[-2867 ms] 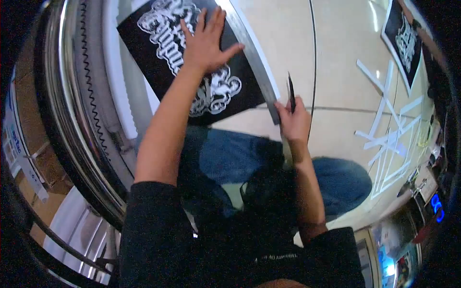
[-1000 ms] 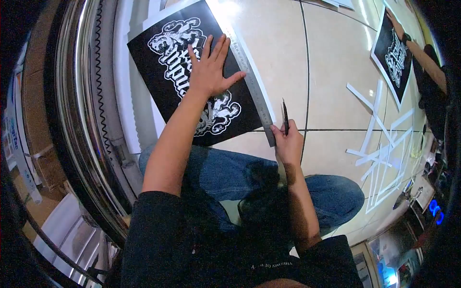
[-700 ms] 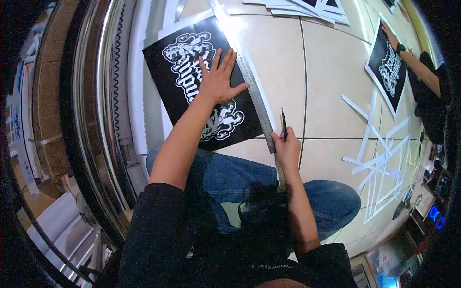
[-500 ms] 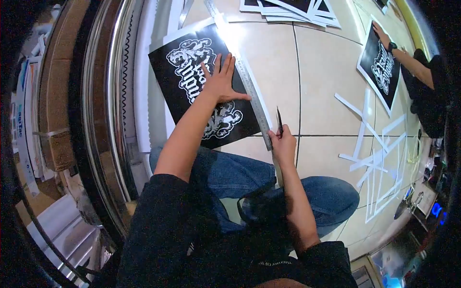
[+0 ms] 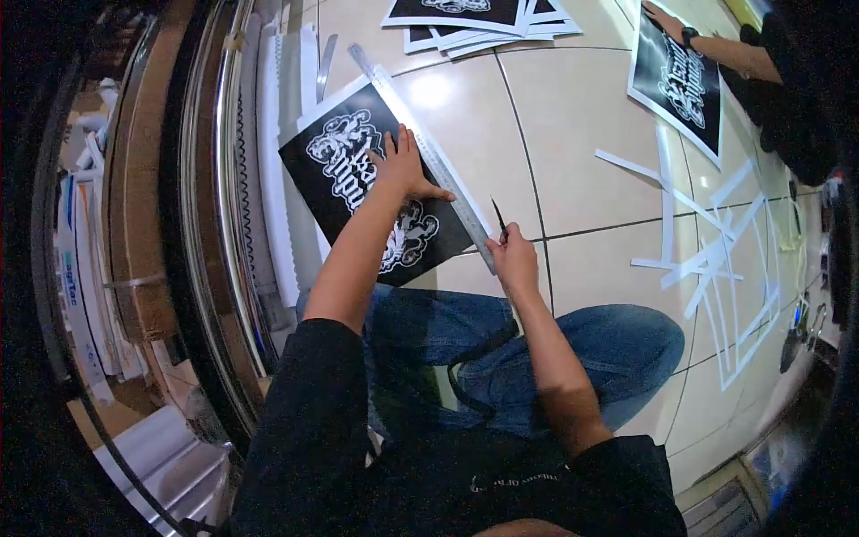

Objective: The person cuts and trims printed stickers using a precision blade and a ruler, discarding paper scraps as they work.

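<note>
A black print with white lettering and lion figures [image 5: 344, 134] lies on the tiled floor in front of my crossed legs. My left hand [image 5: 404, 174] presses flat on it, fingers spread and thumb at the edge of a long metal ruler [image 5: 440, 161]. That ruler runs slantwise along the print's right side, over its white margin. At the ruler's near end, my right hand [image 5: 517, 264] grips a dark craft knife [image 5: 498, 217], its pointed tip facing away from me. The fingers of this hand are right beside the ruler's end.
Several similar prints [image 5: 456, 20] are stacked at the far side. Another person's hand [image 5: 664, 20] rests on a print [image 5: 676, 80] at the right. White offcut strips [image 5: 667, 215] lie scattered nearer. Rolls and long boxes [image 5: 134, 224] line the left.
The whole view has shifted a little, so the floor items sit differently in it. My left hand stays flat on the print, and my right hand still holds the knife by the ruler's near end.
</note>
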Tool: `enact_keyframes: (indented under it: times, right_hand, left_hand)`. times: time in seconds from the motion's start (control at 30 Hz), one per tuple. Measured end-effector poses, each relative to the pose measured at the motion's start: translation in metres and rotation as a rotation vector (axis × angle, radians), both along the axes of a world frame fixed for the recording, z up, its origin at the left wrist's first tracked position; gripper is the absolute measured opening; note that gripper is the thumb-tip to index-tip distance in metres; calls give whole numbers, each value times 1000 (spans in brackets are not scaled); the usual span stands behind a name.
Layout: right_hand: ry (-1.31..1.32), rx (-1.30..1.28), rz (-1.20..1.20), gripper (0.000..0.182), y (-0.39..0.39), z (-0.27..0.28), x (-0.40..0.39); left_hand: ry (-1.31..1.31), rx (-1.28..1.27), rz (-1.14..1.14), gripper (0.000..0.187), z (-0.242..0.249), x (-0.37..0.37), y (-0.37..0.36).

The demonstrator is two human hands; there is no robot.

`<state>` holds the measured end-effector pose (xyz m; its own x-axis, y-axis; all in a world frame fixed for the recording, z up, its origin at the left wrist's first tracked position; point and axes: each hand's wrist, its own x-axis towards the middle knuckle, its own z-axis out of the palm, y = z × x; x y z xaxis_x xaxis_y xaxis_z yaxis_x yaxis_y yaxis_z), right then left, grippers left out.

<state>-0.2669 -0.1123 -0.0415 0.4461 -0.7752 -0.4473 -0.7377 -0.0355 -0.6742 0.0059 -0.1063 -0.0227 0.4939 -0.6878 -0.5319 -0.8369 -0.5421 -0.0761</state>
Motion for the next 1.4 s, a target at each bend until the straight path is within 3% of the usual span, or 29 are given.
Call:
enact_keyframes:
  times: [0.1, 0.17, 0.3, 0.4, 0.53, 0.6, 0.63, 0.73, 0.87, 1.0, 1.3, 1.37, 1.4]
  right_hand:
    - [-39, -71, 27, 30, 1, 5, 3]
    - [-199, -210, 11, 39, 3, 0, 8]
    - [-188, -243, 172, 48, -20, 6, 39]
    - [-39, -206, 333, 56, -39, 6, 89]
    - [6, -368, 466, 59, -51, -2, 140]
    - [42, -437, 472, 59, -57, -7, 157]
    - [51, -433, 488, 59, -59, -12, 162]
    - [36, -505, 533, 57, -63, -16, 174]
    - [106, -519, 548, 57, -64, -9, 195]
    - [122, -582, 564, 56, -69, -10, 211]
    - [90, -732, 603, 51, -73, -21, 217]
    - [96, -719, 605, 51, -73, -23, 215]
    - [88, -711, 608, 51, -73, -21, 214]
  left_hand:
    - [-14, 18, -16, 171, 4, 1, -4]
    - [-41, 31, -32, 171, 1, 1, -3]
    - [-34, -10, -27, 170, 2, 0, 0]
    - [-40, -23, -47, 168, 7, -1, 2]
    - [-59, -82, -45, 147, -16, 6, 7]
    - [-110, -164, -60, 126, -31, 9, 10]
    - [-98, -162, -45, 126, -38, 10, 11]
    - [-142, -187, -68, 90, -48, 11, 11]
    - [-148, -236, -74, 72, -50, 11, 14]
    - [-122, -233, -65, 72, -53, 13, 14]
    - [-96, -157, -75, 94, -35, 10, 12]
    - [-36, -119, -70, 121, -20, 10, 12]
    - [-107, -168, -84, 139, -48, 14, 13]
